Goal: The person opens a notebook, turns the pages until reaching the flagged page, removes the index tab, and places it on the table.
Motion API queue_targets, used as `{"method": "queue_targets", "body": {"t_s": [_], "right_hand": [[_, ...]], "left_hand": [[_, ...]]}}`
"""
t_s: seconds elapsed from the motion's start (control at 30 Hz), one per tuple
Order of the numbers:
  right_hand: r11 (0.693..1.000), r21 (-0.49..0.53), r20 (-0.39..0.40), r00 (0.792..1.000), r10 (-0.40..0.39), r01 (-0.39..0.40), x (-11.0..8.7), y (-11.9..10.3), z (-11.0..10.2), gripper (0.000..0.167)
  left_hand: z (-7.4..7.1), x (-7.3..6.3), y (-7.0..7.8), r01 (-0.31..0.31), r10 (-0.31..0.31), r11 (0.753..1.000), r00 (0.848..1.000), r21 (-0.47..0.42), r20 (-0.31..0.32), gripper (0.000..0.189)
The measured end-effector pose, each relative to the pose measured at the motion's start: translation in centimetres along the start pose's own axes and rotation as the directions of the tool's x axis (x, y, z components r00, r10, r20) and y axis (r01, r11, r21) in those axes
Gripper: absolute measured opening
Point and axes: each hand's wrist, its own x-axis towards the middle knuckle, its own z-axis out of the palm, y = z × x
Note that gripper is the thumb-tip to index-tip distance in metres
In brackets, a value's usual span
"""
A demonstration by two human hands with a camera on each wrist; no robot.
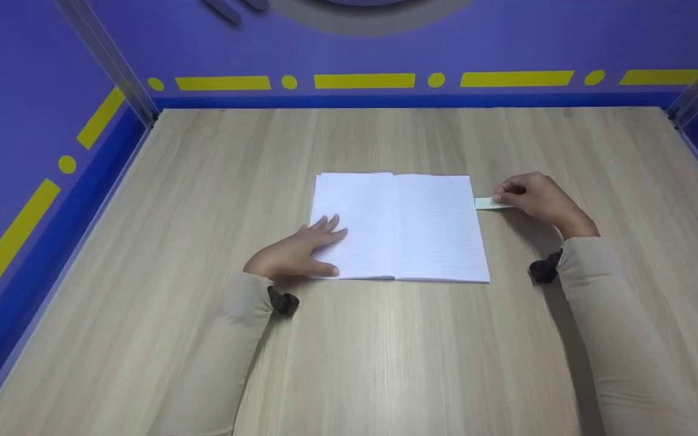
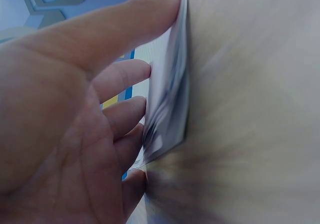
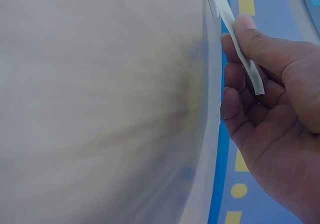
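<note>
An open notebook with lined white pages lies flat on the table in the head view. My left hand rests on the lower left of its left page, fingers spread and thumb near the bottom edge. The left wrist view shows the thumb and fingertips against the page edges. To the right of the notebook, my right hand pinches a pale green paper strip between thumb and fingers. The strip's left end is right at the notebook's right edge. In the right wrist view the strip passes under the thumb, its free end over the palm.
The wood-grain table extends on all sides of the notebook. Blue panels with yellow marks stand along its back and sides. Each sleeved wrist wears a small black device, the left one and the right one close over the table.
</note>
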Motion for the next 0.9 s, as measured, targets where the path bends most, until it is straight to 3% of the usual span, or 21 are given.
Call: {"method": "queue_targets", "body": {"t_s": [0.37, 0.9], "right_hand": [[1.0, -0.018, 0.023, 1.0, 0.009, -0.009, -0.4, 0.7, -0.5, 0.025], [0.999, -0.022, 0.038, 0.999, 0.034, -0.033, -0.5, 1.1, -1.0, 0.018]], "left_hand": [[0.0, 0.0, 0.0, -0.01, 0.01, 1.0, 1.0, -0.002, -0.011, 0.079], [0.0, -0.1, 0.1, -0.013, 0.013, 1.0, 1.0, -0.005, -0.016, 0.079]]}}
